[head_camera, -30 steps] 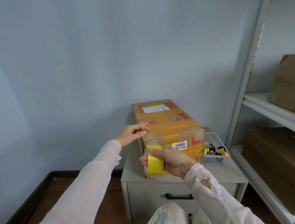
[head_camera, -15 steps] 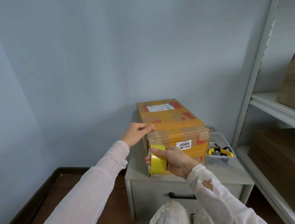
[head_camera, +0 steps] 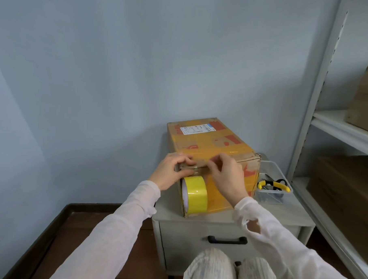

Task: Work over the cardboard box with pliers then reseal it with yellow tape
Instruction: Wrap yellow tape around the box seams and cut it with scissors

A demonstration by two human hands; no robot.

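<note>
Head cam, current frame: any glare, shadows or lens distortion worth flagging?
Head view: mild sheen on the glossy yellow tape roll, not blown out. Head view: soft shadow on the pale blue wall left of the tape-patched cardboard box. Head view: wide-angle bend tilts the grey metal shelf upright at the right edge. No obvious motion blur.
</note>
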